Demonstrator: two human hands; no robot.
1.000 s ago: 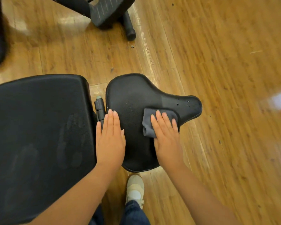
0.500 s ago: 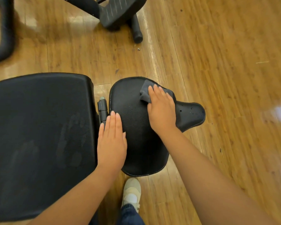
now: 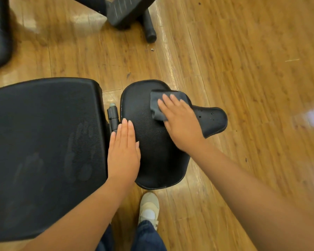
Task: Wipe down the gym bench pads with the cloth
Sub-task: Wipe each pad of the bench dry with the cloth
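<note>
Wood plank floor (image 3: 243, 87) all around. Biggest thing is the wide black back pad (image 3: 43, 151) on the left, smudgy prints on it. Right next to it, across a narrow gap with a hinge pin (image 3: 113, 115), sits the smaller seat pad (image 3: 152, 151). Left hand (image 3: 124, 153) lies flat on that seat pad's near-left edge, fingers straight, gripping nothing. Right hand (image 3: 179, 122) presses the grey cloth (image 3: 157, 105) flat onto the pad's far part, fingers stretched out over it. 1 pale sneaker (image 3: 149, 207) below.
</note>
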